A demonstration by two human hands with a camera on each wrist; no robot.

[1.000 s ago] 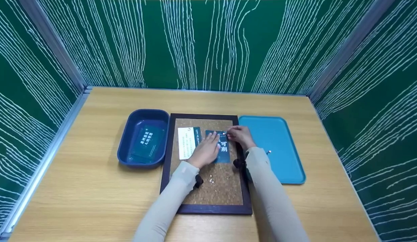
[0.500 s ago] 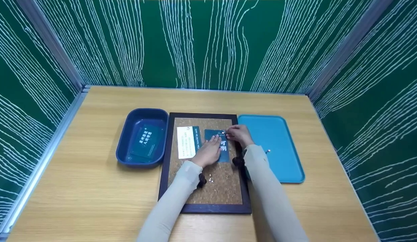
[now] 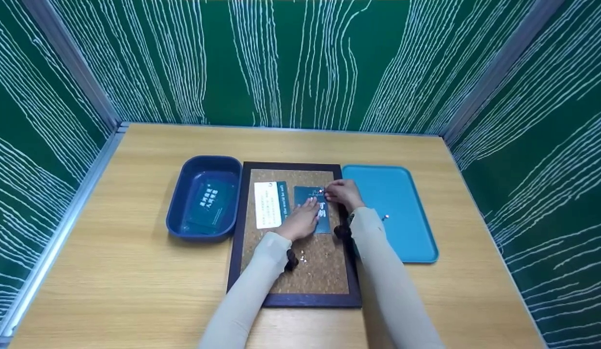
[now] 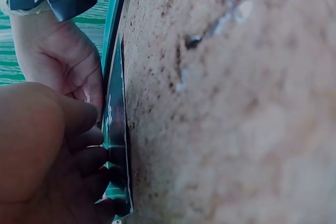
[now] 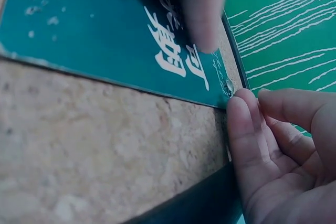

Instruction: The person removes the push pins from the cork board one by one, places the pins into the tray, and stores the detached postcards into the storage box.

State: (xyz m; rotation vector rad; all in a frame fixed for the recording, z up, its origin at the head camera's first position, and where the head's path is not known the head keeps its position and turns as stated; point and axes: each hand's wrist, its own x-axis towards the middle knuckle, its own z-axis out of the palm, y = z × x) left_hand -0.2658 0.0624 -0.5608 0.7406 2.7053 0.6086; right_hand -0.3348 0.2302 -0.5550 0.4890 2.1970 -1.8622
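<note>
On the framed corkboard (image 3: pixel 324 276) lies a dark green card (image 3: pixel 324 224) with white lettering. My left hand (image 3: pixel 301 220) rests on it with fingers extended, covering its left part; in the left wrist view these fingertips (image 4: pixel 107 205) press along the card. At the card's upper right corner, my right hand (image 3: pixel 345 195) has thumb and fingertips together at a small clear push pin (image 5: pixel 229 87). The pin's head shows just beside the fingertips in the right wrist view, and its point is hidden. A white and green card (image 3: pixel 268 206) lies to the left on the cork.
Several small loose pins (image 3: pixel 303 258) lie on the lower cork. Left of the board stands a dark blue bin (image 3: pixel 177 213) holding green cards (image 3: pixel 211 206). A turquoise tray (image 3: pixel 402 194) with a small pin (image 3: pixel 387 216) lies at the right. Green walls (image 3: pixel 324 63) surround the table.
My left hand has slid slightly down the card and away from its top edge, uncovering more of it. The right hand stays at the corner, almost still.
</note>
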